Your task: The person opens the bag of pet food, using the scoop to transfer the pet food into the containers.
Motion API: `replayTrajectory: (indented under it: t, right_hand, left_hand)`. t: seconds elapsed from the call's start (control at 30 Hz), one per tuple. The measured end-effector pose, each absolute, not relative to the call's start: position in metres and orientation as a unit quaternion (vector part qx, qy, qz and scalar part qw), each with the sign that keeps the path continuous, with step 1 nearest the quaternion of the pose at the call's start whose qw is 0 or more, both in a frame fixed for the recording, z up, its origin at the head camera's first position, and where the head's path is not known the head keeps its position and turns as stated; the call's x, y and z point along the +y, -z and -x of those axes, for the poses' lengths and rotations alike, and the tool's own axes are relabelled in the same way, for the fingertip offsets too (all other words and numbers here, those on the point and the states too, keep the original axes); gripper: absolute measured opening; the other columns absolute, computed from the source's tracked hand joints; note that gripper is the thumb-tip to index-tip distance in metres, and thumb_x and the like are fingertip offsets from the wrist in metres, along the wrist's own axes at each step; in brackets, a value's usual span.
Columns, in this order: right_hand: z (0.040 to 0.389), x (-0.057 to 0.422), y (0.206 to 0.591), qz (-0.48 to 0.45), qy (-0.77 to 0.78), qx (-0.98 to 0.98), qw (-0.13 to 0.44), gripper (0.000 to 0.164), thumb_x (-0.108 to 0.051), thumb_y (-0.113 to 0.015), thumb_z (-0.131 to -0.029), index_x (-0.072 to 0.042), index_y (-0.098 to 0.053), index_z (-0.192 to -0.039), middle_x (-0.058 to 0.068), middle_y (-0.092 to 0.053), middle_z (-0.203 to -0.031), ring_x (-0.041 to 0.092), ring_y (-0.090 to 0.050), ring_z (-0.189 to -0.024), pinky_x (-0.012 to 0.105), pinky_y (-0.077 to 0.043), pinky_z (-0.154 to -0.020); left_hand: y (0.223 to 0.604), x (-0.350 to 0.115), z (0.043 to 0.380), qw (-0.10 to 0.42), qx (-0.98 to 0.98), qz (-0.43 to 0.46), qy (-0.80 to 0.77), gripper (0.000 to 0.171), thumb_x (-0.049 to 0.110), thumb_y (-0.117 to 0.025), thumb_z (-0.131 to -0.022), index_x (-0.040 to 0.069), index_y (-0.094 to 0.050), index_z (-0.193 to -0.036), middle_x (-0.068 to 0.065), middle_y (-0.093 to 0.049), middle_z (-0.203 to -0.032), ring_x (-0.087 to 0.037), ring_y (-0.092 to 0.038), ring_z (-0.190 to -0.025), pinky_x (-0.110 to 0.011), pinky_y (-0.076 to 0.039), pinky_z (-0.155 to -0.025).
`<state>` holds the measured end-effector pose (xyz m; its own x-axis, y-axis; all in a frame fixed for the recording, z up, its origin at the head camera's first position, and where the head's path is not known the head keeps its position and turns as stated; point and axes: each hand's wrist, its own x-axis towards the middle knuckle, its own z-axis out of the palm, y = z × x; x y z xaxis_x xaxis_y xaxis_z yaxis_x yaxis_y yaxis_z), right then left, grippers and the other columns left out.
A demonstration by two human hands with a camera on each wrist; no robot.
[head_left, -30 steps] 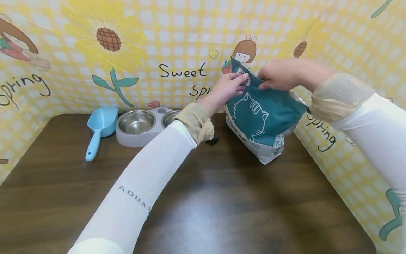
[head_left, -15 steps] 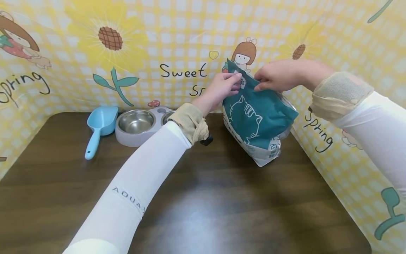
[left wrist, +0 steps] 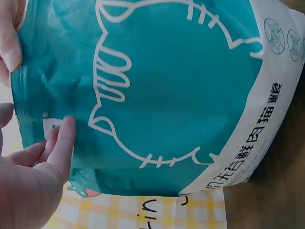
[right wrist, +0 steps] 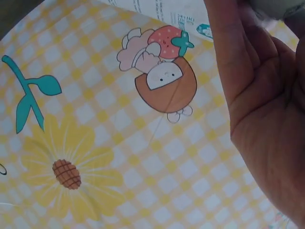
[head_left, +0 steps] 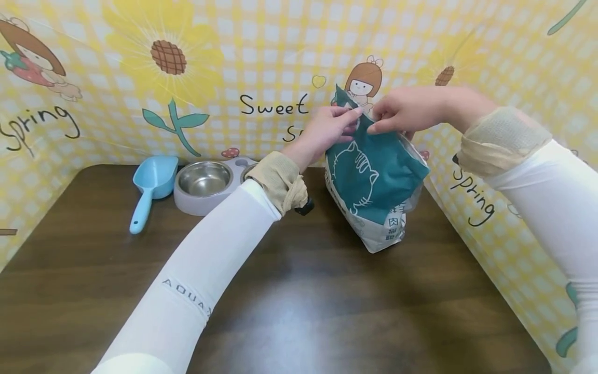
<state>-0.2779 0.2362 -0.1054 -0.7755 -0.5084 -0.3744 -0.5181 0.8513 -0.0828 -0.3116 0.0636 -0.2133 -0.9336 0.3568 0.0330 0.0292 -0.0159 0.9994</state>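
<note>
A teal and white cat food bag [head_left: 362, 179] stands on the table at right, its front marked with a white cat outline. My left hand [head_left: 327, 130] pinches the top edge by a small pale label. In the left wrist view, a finger of the left hand [left wrist: 40, 176] lies on the teal front [left wrist: 176, 95] beside that label. Farther right along the same edge, my right hand [head_left: 404, 110] grips the bag with thumb in front and fingers curled behind. The right wrist view shows the palm side of the right hand [right wrist: 267, 95] and a strip of printed bag.
A light blue scoop [head_left: 155, 176] lies at the back left of the dark wooden table [head_left: 327, 306]. Beside it stands a double pet bowl [head_left: 198, 206] with metal dishes, partly behind my left forearm. Yellow checked cloth [head_left: 275, 57] rises behind and at the right.
The bag has shifted left and slightly toward me, turning a little. Both hands keep their hold on its top edge, the right hand moving left with it.
</note>
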Motion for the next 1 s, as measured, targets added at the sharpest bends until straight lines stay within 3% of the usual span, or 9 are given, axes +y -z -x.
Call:
replayTrajectory:
  t: [0.13,0.3,0.47,0.67,0.83,1.0]
  right_hand:
    - [0.273,0.246,0.105,0.227,0.045,0.943,0.241,0.045,-0.043,-0.045,-0.104,-0.001,-0.058,-0.113,0.016,-0.065,-0.106,0.024,-0.068,-0.085,0.039,-0.063,-0.072]
    - [0.263,0.269,0.106,0.187,0.089,0.939,0.275,0.054,-0.050,-0.040,-0.103,0.001,-0.057,-0.112,0.017,-0.066,-0.098,0.026,-0.067,-0.088,0.041,-0.062,-0.076]
    - [0.249,0.288,0.110,0.183,0.089,0.946,0.253,0.049,-0.047,-0.037,-0.105,-0.003,-0.058,-0.110,0.016,-0.060,-0.090,0.025,-0.064,-0.089,0.038,-0.061,-0.073]
    - [0.241,0.288,0.119,0.225,0.086,0.948,0.210,0.038,-0.035,-0.032,-0.109,-0.005,-0.056,-0.110,0.014,-0.052,-0.087,0.025,-0.064,-0.076,0.038,-0.058,-0.071]
    - [0.240,0.289,0.119,0.218,0.083,0.949,0.213,0.041,-0.032,-0.028,-0.110,-0.003,-0.050,-0.130,0.016,-0.050,-0.092,0.025,-0.065,-0.074,0.039,-0.054,-0.075]
    - [0.243,0.292,0.119,0.196,0.083,0.952,0.221,0.048,-0.034,-0.026,-0.110,-0.005,-0.037,-0.146,0.017,-0.052,-0.105,0.024,-0.067,-0.077,0.041,-0.050,-0.082]
  left_hand:
    - [0.217,0.066,0.308,0.124,0.698,-0.152,-0.688,0.056,0.042,-0.065,-0.093,0.005,-0.059,-0.136,-0.012,-0.065,-0.129,-0.019,-0.065,-0.107,-0.037,-0.055,-0.096]
    - [0.219,0.066,0.305,0.131,0.697,-0.152,-0.688,0.059,0.044,-0.065,-0.093,0.006,-0.058,-0.136,-0.012,-0.064,-0.131,-0.020,-0.063,-0.109,-0.037,-0.055,-0.096]
    - [0.219,0.068,0.301,0.137,0.693,-0.158,-0.690,0.057,0.041,-0.065,-0.094,0.004,-0.057,-0.137,-0.015,-0.061,-0.133,-0.021,-0.063,-0.111,-0.036,-0.056,-0.094]
    - [0.220,0.073,0.287,0.163,0.693,-0.176,-0.680,0.048,0.042,-0.064,-0.095,-0.004,-0.067,-0.106,-0.016,-0.068,-0.100,-0.025,-0.069,-0.088,-0.035,-0.062,-0.076]
    - [0.216,0.087,0.270,0.209,0.694,-0.207,-0.657,0.048,0.044,-0.061,-0.095,-0.003,-0.069,-0.099,-0.014,-0.069,-0.089,-0.024,-0.071,-0.079,-0.033,-0.063,-0.068]
    - [0.213,0.097,0.268,0.191,0.682,-0.171,-0.685,0.052,0.048,-0.059,-0.096,-0.003,-0.069,-0.100,-0.014,-0.070,-0.087,-0.023,-0.071,-0.074,-0.034,-0.063,-0.066]
